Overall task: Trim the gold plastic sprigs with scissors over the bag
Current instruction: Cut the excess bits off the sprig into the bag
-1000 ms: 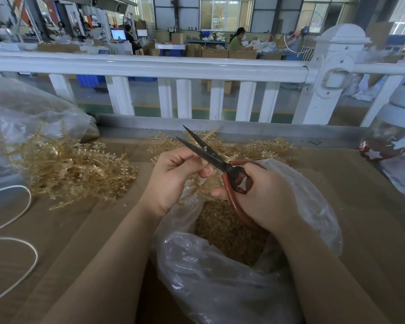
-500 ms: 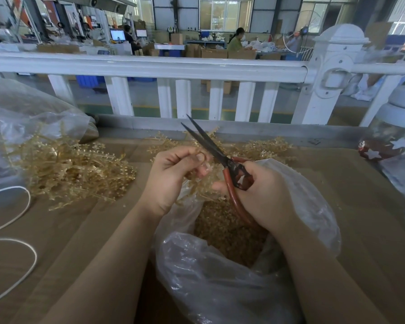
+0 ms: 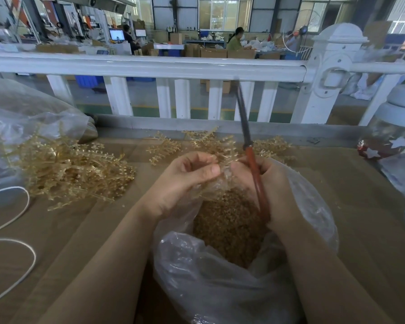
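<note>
The bench (image 3: 372, 206) was covered in brown board and ran up to a white railing (image 3: 150, 66) at its far edge. On the left a large clear sack (image 3: 21, 118) lay slumped, and a heap of gold sprigs (image 3: 63, 169) spilled out in front of it across the board. Near the front, between the person's forearms, stood the open clear bag (image 3: 220, 288), its mouth turned up and its inside filled with small gold trimmings (image 3: 227, 228). More loose sprigs (image 3: 267, 146) lay at the back of the bench, just beyond the hands. A loop of white cord (image 3: 14, 230) curled at the left edge, and a glass jar with white stars (image 3: 388, 141) stood at the far right.

Both hands were held over the bag's mouth. The left hand (image 3: 185, 181) had its fingers curled, thumb against fingertips, pinching a single gold sprig (image 3: 222, 157) that reached across toward the other hand. The right hand (image 3: 274, 185) was wrapped around the red handles of the scissors (image 3: 253, 169), fingers closed on them; its thumb tip met the sprig too. The dark blades pointed up and slightly left, blurred, and appeared closed together, rising in front of the railing.
</note>
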